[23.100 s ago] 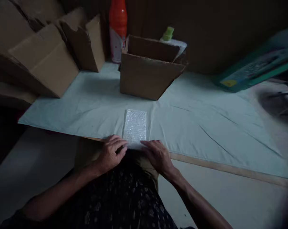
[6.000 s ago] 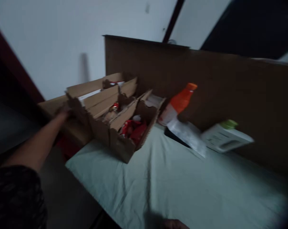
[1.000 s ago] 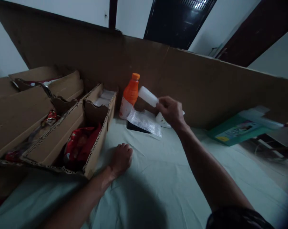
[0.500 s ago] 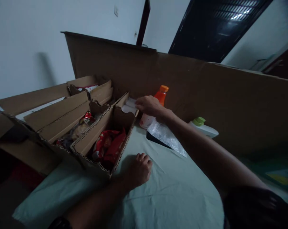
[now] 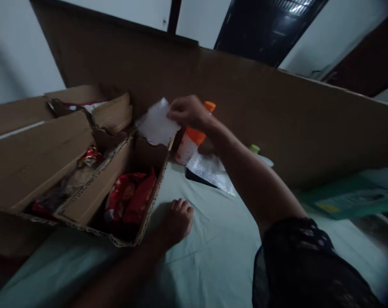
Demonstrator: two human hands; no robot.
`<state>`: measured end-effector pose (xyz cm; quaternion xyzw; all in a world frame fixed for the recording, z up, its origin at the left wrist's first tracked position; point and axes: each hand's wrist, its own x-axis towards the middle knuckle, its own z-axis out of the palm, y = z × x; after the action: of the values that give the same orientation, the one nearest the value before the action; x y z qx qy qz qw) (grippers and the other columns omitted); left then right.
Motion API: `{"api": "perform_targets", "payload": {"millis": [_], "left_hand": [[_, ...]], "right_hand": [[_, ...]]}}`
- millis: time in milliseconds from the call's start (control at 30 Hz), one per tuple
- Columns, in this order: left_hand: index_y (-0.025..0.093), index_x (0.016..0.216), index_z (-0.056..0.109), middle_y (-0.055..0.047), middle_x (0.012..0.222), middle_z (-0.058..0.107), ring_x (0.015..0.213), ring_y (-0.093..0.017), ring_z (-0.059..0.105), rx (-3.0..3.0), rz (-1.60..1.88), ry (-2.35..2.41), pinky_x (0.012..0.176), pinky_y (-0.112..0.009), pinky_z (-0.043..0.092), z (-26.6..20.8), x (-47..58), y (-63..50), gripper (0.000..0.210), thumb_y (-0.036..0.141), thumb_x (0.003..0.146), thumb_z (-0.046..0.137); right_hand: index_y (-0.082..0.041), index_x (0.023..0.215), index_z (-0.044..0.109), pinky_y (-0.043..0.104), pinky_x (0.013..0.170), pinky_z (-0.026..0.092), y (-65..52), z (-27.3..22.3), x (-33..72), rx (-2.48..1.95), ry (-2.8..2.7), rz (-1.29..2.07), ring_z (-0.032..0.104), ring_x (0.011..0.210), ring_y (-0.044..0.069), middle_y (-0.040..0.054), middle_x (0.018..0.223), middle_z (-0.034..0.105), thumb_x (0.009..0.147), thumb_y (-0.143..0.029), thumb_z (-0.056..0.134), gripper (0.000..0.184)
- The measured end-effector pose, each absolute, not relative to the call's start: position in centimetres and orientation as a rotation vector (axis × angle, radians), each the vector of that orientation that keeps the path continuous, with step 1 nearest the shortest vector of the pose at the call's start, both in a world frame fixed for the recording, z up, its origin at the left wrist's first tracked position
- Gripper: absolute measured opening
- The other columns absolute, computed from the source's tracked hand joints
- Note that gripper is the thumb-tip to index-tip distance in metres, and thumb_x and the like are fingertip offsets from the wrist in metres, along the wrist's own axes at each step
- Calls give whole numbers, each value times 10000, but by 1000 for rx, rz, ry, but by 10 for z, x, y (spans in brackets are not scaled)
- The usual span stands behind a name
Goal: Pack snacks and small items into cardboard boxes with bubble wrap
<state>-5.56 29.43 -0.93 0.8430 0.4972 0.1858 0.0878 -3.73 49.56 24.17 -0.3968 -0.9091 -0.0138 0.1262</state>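
A thin, whitish translucent sheet (image 5: 157, 122) hangs at the far end of the cardboard box (image 5: 97, 196); whether it touches the rim there cannot be told. The right hand (image 5: 189, 112) pinches the sheet's edge between thumb and fingers. The left hand (image 5: 180, 220) rests just right of the box on the cloth-covered bench (image 5: 219, 239), fingers curled in, anything inside them hidden. Red packets (image 5: 129, 196) lie inside the box. Beyond its far right corner stands an orange-and-white bottle (image 5: 189, 143); farther right of the box, bubble wrap (image 5: 211, 171) overlaps a black object (image 5: 198, 178)
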Motion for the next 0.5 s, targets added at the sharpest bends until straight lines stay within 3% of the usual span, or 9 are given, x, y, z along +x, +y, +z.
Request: {"api": "perform_targets", "payload": {"millis": [67, 133, 233, 333, 500], "left_hand": [[156, 948, 623, -141, 1022, 626, 1015, -296, 548, 2516, 548, 1474, 875, -456, 457, -7, -55, 293, 134, 108, 890, 513], [159, 931, 632, -134, 1000, 633, 1005, -293, 554, 2528, 542, 1474, 874, -451, 457, -5, -54, 292, 139, 102, 882, 516], [144, 931, 655, -139, 992, 646, 1006, -293, 561, 2543, 537, 1496, 882, -445, 456, -3, -53, 291, 166, 95, 884, 503], [132, 935, 665, -143, 1000, 653, 1019, -292, 563, 2562, 541, 1506, 894, -439, 455, -3, -52, 291, 181, 100, 891, 492], [151, 948, 637, -121, 1009, 641, 1006, -279, 559, 2609, 557, 1483, 869, -422, 465, -5, -55, 295, 108, 191, 884, 561]], "right_hand": [[-92, 1246, 615, 277, 818, 520, 483, 248, 17, -1093, -2453, 9, 671, 990, 147, 81, 1143, 694, 1056, -322, 417, 358], [-123, 1233, 616, 289, 780, 527, 472, 239, 75, -1114, -2205, 119, 683, 916, 139, 80, 1104, 716, 1057, -381, 415, 372], [-187, 955, 705, 291, 657, 535, 462, 204, 146, -1284, -2132, 129, 686, 734, 163, 69, 806, 727, 979, -440, 549, 298], [-265, 729, 669, 284, 585, 502, 460, 180, 182, -1260, -2126, 27, 663, 636, 172, 14, 614, 641, 893, -441, 670, 240], [-197, 734, 719, 257, 529, 406, 474, 201, 134, -1041, -2204, -87, 626, 572, 147, 14, 633, 654, 883, -356, 646, 229]]}}
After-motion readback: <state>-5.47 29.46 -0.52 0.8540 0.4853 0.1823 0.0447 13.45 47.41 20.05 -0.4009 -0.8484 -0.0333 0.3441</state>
